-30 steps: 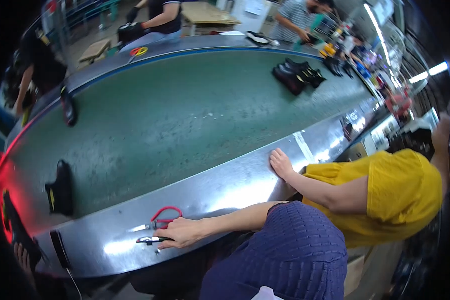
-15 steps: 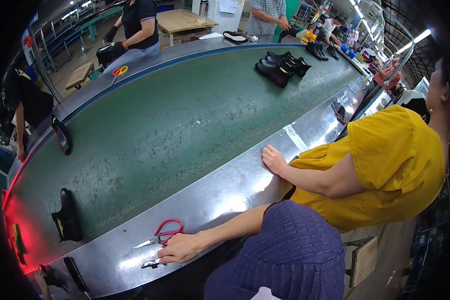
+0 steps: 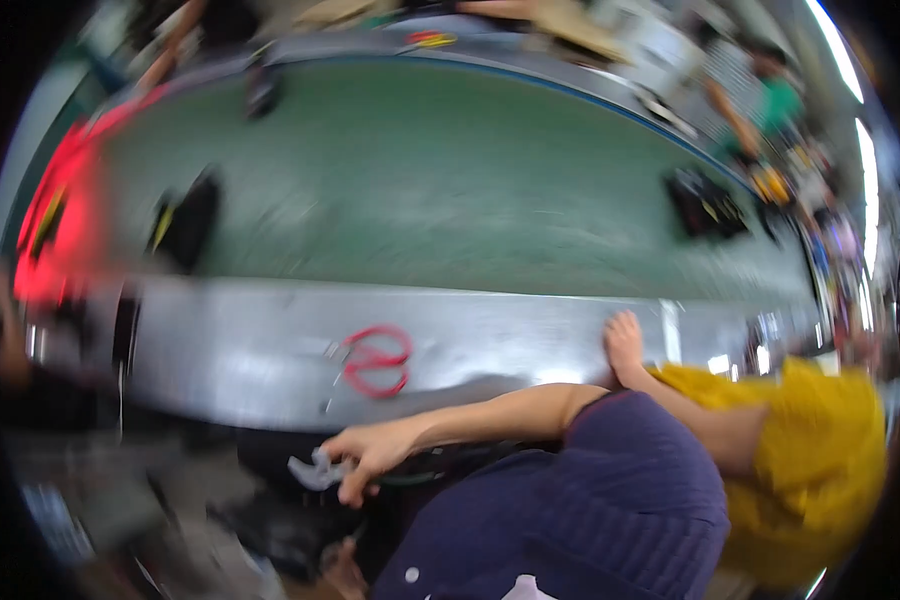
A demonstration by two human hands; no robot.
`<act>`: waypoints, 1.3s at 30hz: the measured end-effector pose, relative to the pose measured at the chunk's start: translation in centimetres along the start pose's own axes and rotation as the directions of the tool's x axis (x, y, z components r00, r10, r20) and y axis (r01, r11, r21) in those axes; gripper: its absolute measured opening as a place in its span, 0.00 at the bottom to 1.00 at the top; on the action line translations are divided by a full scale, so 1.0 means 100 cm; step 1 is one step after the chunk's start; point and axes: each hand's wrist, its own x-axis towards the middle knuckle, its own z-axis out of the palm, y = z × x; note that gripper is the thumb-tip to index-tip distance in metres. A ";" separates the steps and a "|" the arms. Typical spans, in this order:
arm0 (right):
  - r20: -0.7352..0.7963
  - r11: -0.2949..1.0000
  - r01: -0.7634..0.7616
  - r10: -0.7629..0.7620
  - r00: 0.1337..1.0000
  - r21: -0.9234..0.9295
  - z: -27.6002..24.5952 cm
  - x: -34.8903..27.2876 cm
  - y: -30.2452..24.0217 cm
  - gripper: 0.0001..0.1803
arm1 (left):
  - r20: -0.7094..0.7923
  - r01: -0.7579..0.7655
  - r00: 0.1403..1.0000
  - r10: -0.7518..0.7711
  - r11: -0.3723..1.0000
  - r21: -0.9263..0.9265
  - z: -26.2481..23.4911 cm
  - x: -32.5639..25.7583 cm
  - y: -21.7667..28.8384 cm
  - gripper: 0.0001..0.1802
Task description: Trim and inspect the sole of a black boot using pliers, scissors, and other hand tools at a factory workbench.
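Note:
My right hand (image 3: pixel 375 455) is closed around the handles of metal pliers (image 3: pixel 316 470), their grey jaws spread and pointing left, just off the near edge of the worktable. At the bottom, my left hand (image 3: pixel 342 575) is blurred and partly in shadow beside a dark, shiny black thing (image 3: pixel 285 530), perhaps a boot; whether it grips this I cannot tell. On the steel tabletop, above my right hand, lie scissors (image 3: pixel 378 360) with red loop handles, their blades smeared by motion.
A green belt (image 3: pixel 420 180) runs beyond the steel edge (image 3: pixel 240 340). It carries a black boot (image 3: pixel 185 220) at left and a group of black boots (image 3: pixel 705 203) at right. A person in yellow (image 3: pixel 820 440) is close at my right, one hand (image 3: pixel 625 345) on the table.
The view has swung down and left. My right hand has lifted the pliers off the tabletop and brought them over its near edge. My left hand has come into view.

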 end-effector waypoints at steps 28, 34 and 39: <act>0.102 0.713 -0.573 0.657 0.747 -0.404 0.062 -0.004 -0.044 0.19 | -0.250 -0.136 0.967 0.049 0.930 -0.342 0.078 -0.002 0.099 0.29; 0.029 0.543 -0.450 0.660 0.751 -0.709 0.067 -0.001 -0.054 0.25 | -0.323 -0.107 0.946 0.035 0.972 -0.208 0.083 -0.011 0.092 0.30; 0.016 0.317 -0.198 0.563 0.826 -0.928 0.076 -0.001 -0.059 0.27 | -0.357 -0.117 0.933 0.044 0.976 -0.185 0.085 -0.012 0.088 0.29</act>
